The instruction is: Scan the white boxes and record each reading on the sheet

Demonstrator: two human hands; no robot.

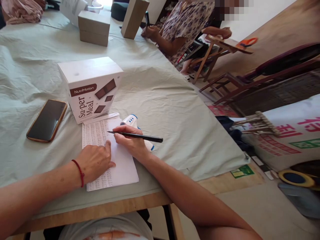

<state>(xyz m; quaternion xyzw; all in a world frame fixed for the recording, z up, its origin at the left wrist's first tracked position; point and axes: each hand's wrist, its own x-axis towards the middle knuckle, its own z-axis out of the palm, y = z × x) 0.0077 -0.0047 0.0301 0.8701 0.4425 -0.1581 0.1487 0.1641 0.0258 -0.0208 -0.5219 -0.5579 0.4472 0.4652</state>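
A sheet of paper point(125, 173), on top of a thin stack, carries dense rows of handwriting down its left part; its right part is blank. My left hand point(96, 161) rests on the written part, index finger and thumb extended. In my right hand point(133, 143) is a slim black pen point(150, 137), gripped near its tip, which points at the upper written rows. Partly hidden behind that hand lies a white and blue device point(130, 120), perhaps a forehead thermometer. Just beyond the paper stands a white "Su-per Meal" box point(91, 71).
A phone point(47, 120) with a dark screen lies left of the box. Two brown cardboard boxes, one low point(94, 30) and one tall point(135, 18), stand farther back on the cloth-covered table point(160, 96). Another person point(185, 30) sits across the corner, holding a dark object. Wooden chairs stand at right.
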